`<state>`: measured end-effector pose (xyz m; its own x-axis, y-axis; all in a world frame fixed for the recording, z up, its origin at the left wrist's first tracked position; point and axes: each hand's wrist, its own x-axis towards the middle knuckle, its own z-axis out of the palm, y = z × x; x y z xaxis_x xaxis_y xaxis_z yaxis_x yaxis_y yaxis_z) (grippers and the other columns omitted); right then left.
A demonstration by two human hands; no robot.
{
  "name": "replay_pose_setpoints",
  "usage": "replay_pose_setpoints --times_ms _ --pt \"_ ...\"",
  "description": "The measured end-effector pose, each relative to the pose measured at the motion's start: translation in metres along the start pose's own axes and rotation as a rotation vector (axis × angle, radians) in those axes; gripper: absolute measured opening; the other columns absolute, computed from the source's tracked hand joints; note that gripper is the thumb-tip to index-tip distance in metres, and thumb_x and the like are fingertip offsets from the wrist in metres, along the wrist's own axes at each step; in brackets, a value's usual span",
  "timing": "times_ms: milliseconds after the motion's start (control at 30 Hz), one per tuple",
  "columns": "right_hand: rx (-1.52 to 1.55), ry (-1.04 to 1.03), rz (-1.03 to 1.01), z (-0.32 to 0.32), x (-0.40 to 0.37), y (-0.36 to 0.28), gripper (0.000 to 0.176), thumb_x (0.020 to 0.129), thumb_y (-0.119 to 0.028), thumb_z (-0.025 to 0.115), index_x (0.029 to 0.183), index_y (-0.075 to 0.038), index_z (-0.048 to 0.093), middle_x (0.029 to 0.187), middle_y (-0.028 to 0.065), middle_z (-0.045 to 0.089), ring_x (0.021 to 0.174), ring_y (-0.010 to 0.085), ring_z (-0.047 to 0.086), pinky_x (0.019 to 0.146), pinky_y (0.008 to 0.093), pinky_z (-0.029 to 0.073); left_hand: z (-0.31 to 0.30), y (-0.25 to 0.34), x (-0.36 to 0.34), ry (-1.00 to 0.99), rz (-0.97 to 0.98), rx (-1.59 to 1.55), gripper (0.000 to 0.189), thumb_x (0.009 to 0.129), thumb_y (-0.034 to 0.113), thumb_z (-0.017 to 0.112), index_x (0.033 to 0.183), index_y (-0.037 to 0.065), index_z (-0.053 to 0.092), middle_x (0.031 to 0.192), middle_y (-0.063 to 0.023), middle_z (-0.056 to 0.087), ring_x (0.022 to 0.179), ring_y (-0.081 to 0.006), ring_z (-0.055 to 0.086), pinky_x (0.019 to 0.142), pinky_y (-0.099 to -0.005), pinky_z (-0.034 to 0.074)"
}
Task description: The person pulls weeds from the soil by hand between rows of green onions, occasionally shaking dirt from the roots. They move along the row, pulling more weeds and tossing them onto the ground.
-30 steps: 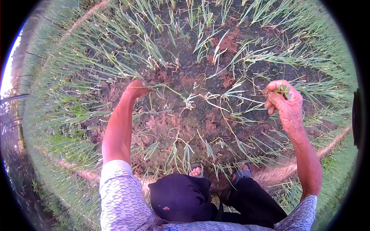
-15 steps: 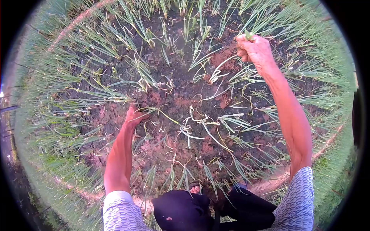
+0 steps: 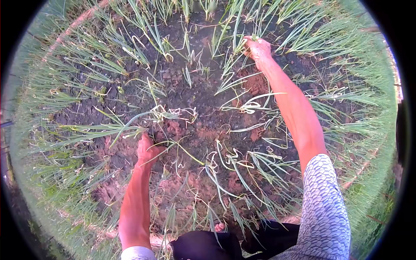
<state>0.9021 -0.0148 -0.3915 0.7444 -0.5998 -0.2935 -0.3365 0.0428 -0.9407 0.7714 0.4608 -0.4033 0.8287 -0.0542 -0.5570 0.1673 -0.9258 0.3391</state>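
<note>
My left hand (image 3: pixel 148 149) is low over the soil at the base of a leaning onion plant (image 3: pixel 104 130). Its fingers are curled in, and thin green stems pass beside the thumb; what lies inside the grip is hidden. Farther out, at the upper right, my right hand (image 3: pixel 259 48) is closed, with a small leafy green weed (image 3: pixel 255 38) showing at its fingertips. That hand is among upright onion leaves (image 3: pixel 236 32), above a patch of loose reddish soil (image 3: pixel 256 83).
Rows of onion plants (image 3: pixel 299 39) surround the dark, damp soil (image 3: pixel 203 99). Bent, pale-tipped onion leaves (image 3: pixel 227 160) lie in front of me. My knees in dark trousers (image 3: pixel 203 247) are at the bottom edge, and a pinkish strip (image 3: pixel 73 26) crosses the upper left.
My right hand has moved left and slightly farther out, into the onion leaves, still pinching the weed. My left hand stays near the same plant, and the view has shifted a little.
</note>
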Motion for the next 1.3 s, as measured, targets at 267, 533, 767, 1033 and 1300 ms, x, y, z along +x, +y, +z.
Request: replay_pose_setpoints --times_ms 267,533,767,1033,1300 --pt "-0.448 -0.484 0.029 0.032 0.022 -0.016 0.022 0.082 -0.016 0.076 0.102 -0.008 0.073 0.088 0.0027 0.071 0.072 0.0119 0.062 0.062 0.0283 0.05 0.011 0.003 0.01 0.075 -0.173 0.01 0.056 0.068 0.034 0.083 0.109 0.003 0.058 0.09 -0.0136 0.069 0.082 -0.0241 0.066 0.076 -0.0398 0.052" --pt "-1.16 -0.38 -0.445 0.078 0.036 0.003 0.031 0.073 -0.031 0.071 0.1 -0.015 0.074 0.1 0.0167 0.069 0.092 0.0308 0.068 0.082 0.0399 0.054 0.009 -0.003 0.01 0.027 -0.163 0.031 0.056 0.068 0.033 0.082 0.108 0.003 0.057 0.093 -0.0146 0.069 0.087 -0.0268 0.068 0.077 -0.0405 0.053" --pt "-0.982 -0.076 -0.563 0.084 0.029 0.032 0.029 0.077 -0.038 0.064 0.09 -0.014 0.073 0.09 0.014 0.071 0.087 0.0344 0.068 0.077 0.0415 0.054 -0.002 0.004 0.004 0.044 -0.107 -0.008 0.059 0.059 0.027 0.086 0.104 0.001 0.057 0.092 -0.0186 0.068 0.09 -0.0345 0.067 0.078 -0.0433 0.052" --pt "-0.642 -0.317 -0.632 0.049 0.04 0.042 0.023 0.076 -0.031 0.064 0.087 -0.011 0.071 0.085 0.0105 0.07 0.083 0.0306 0.067 0.075 0.037 0.052 0.004 -0.004 0.009 0.026 -0.15 -0.06 0.062 0.056 0.03 0.092 0.094 -0.001 0.053 0.089 -0.0214 0.066 0.087 -0.0408 0.065 0.076 -0.0473 0.051" --pt "-0.833 -0.157 -0.528 0.094 0.031 0.036 0.025 0.073 -0.027 0.072 0.09 -0.01 0.069 0.082 0.0151 0.067 0.082 0.0338 0.067 0.073 0.0448 0.054 -0.004 0.004 0.006 0.006 -0.139 -0.013 0.072 0.05 0.026 0.094 0.102 -0.001 0.053 0.095 -0.0215 0.067 0.092 -0.0396 0.066 0.079 -0.0452 0.052"
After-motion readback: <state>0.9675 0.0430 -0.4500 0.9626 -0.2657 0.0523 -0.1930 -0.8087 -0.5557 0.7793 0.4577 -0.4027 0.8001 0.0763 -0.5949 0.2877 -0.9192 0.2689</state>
